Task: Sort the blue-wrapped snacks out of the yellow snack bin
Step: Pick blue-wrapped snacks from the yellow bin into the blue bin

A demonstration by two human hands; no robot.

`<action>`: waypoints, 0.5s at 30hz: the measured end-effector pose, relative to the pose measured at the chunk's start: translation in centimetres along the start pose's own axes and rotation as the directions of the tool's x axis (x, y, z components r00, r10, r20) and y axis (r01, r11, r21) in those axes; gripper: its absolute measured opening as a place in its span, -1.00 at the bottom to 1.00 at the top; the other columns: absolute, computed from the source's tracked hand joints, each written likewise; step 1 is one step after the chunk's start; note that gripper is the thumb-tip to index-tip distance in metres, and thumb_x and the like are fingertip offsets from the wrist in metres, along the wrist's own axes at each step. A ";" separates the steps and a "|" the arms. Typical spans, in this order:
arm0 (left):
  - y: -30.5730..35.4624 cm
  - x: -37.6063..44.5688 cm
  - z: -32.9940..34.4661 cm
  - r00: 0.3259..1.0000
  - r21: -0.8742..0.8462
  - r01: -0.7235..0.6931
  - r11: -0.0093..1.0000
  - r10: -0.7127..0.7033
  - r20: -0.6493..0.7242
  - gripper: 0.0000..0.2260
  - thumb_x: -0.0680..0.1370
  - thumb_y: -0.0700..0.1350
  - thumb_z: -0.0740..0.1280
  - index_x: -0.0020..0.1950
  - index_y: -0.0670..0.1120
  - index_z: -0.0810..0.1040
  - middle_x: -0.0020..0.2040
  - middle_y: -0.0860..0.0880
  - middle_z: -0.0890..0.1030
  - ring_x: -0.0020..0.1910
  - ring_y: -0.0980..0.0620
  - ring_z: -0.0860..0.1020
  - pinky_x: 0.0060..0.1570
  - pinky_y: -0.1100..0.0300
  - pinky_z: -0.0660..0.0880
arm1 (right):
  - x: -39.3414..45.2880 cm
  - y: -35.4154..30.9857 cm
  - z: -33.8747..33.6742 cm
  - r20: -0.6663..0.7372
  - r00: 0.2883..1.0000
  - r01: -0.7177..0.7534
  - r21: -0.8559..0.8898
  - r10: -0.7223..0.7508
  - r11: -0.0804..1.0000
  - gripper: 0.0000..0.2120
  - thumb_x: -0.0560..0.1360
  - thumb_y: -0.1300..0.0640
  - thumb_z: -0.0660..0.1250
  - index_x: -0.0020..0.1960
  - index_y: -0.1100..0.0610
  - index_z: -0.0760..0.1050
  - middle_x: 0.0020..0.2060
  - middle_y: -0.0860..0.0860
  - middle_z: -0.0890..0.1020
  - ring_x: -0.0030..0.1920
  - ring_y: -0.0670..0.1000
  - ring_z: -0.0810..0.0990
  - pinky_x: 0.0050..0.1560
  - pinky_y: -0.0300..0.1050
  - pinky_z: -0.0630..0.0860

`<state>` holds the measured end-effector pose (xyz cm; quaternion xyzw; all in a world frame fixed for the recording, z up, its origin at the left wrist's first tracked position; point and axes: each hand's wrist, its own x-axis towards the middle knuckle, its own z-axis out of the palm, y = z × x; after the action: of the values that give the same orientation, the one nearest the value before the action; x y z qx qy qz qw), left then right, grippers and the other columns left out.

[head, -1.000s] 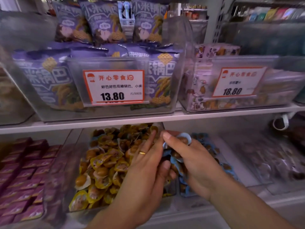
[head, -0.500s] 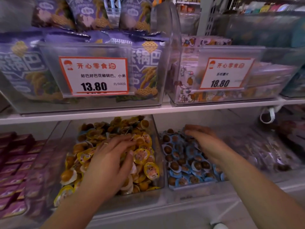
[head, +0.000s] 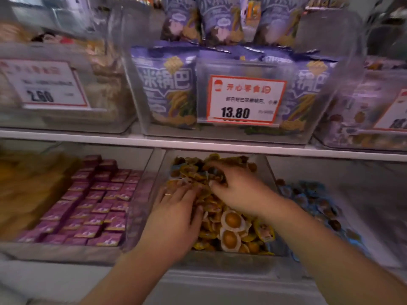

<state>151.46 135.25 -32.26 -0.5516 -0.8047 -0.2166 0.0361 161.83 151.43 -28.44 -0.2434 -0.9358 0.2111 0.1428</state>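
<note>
The clear yellow snack bin [head: 220, 259] sits mid-lower shelf, full of yellow-wrapped snacks [head: 231, 223]. A bluish wrapper [head: 175, 167] shows at its back left corner, blurred. My left hand [head: 174, 216], wearing a ring, lies palm down on the left side of the pile with its fingers stretched forward. My right hand [head: 239, 191] reaches over the back of the pile, fingers spread and bent, tips touching the snacks; blur hides whether anything is pinched. The blue-wrapped snacks [head: 312, 201] lie in the bin to the right.
A bin of pink-wrapped blocks [head: 94, 205] stands left of the yellow bin. The white upper shelf [head: 198, 145] hangs just above the bins and carries clear boxes of purple bags [head: 167, 89] with price tags [head: 244, 100].
My right hand left the blue bin and came across into the back of the yellow bin. My left hand stayed on the yellow pile. The camera swung to the left.
</note>
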 end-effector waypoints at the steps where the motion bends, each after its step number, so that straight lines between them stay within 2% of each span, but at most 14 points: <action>1: 0.0 -0.3 0.1 1.000 0.032 -0.004 0.999 0.003 0.010 -0.54 0.58 0.09 0.09 0.46 0.04 0.42 0.41 0.05 0.47 0.44 -0.01 0.36 0.49 -0.02 0.15 | 1.5 -0.4 0.6 0.082 0.996 -0.014 -0.070 0.019 0.997 -0.47 0.54 -0.10 0.25 0.49 -0.03 0.33 0.35 0.02 0.51 0.33 -0.04 0.48 0.27 -0.23 0.40; 2: 0.1 -0.6 0.2 1.000 0.051 -0.002 0.999 0.002 0.013 -0.52 0.59 0.11 0.05 0.48 0.05 0.39 0.43 0.07 0.45 0.46 0.00 0.33 0.50 0.00 0.07 | 2.8 -0.5 1.1 0.151 0.987 -0.032 -0.117 0.050 0.993 -0.48 0.56 -0.10 0.24 0.49 0.00 0.33 0.41 0.06 0.45 0.39 0.07 0.42 0.34 -0.12 0.38; 4: 0.1 -0.9 0.3 1.000 0.055 -0.013 0.998 0.012 0.014 -0.52 0.60 0.13 -0.01 0.49 0.08 0.37 0.42 0.10 0.43 0.45 0.03 0.31 0.53 -0.02 0.03 | 4.6 -0.4 1.7 0.227 0.971 -0.027 -0.183 0.069 0.983 -0.58 0.58 -0.07 0.22 0.38 0.05 0.45 0.33 0.09 0.47 0.34 0.13 0.44 0.30 -0.04 0.42; 7: -0.2 -1.0 0.1 1.000 -0.002 -0.023 1.000 0.023 0.014 -0.52 0.60 0.14 -0.04 0.46 0.10 0.38 0.37 0.11 0.47 0.42 0.04 0.33 0.51 -0.04 0.12 | 4.8 0.4 1.7 0.244 0.970 0.038 -0.183 0.008 0.982 -0.71 0.56 0.03 0.28 0.24 0.06 0.57 0.22 0.07 0.56 0.24 0.05 0.49 0.14 -0.15 0.40; 9: -0.2 -0.9 0.0 1.000 -0.039 -0.012 0.999 0.013 0.006 -0.52 0.59 0.14 -0.04 0.44 0.10 0.39 0.33 0.10 0.49 0.40 0.03 0.34 0.50 -0.05 0.12 | 4.1 1.3 1.1 0.226 0.974 0.051 -0.156 -0.015 0.986 -0.74 0.53 0.04 0.34 0.20 -0.01 0.59 0.19 0.00 0.60 0.20 -0.02 0.52 0.06 -0.20 0.37; 11: -0.2 -0.7 0.0 1.000 -0.054 -0.001 0.999 0.001 0.004 -0.54 0.60 0.14 -0.02 0.44 0.11 0.38 0.33 0.09 0.49 0.41 0.01 0.34 0.50 -0.07 0.11 | 3.5 2.6 -0.1 0.189 0.982 0.008 -0.134 0.018 0.991 -0.75 0.50 0.02 0.39 0.18 -0.08 0.60 0.21 -0.05 0.60 0.23 -0.05 0.52 0.19 -0.17 0.41; 13: -0.1 -0.5 0.0 1.000 -0.063 0.007 0.998 -0.006 0.018 -0.55 0.60 0.13 0.00 0.46 0.12 0.36 0.34 0.09 0.48 0.42 0.01 0.33 0.50 -0.06 0.11 | 3.2 3.9 -1.3 0.138 0.989 -0.042 -0.092 0.055 0.995 -0.72 0.49 0.09 0.41 0.19 -0.10 0.60 0.23 -0.08 0.60 0.25 -0.06 0.53 0.31 -0.10 0.43; 15: -0.2 -0.4 0.0 1.000 -0.075 0.013 0.997 -0.012 0.012 -0.56 0.60 0.13 0.02 0.45 0.13 0.38 0.33 0.09 0.49 0.41 0.02 0.34 0.48 -0.02 0.12 | 3.1 4.9 -2.2 0.110 0.991 -0.074 -0.066 0.081 0.995 -0.69 0.47 0.14 0.44 0.19 -0.09 0.60 0.20 -0.10 0.62 0.24 -0.05 0.56 0.32 -0.01 0.47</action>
<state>151.44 134.86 -32.39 -0.5488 -0.7996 -0.2438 0.0096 161.92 157.62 -28.31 -0.2716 -0.9383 0.2010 0.0740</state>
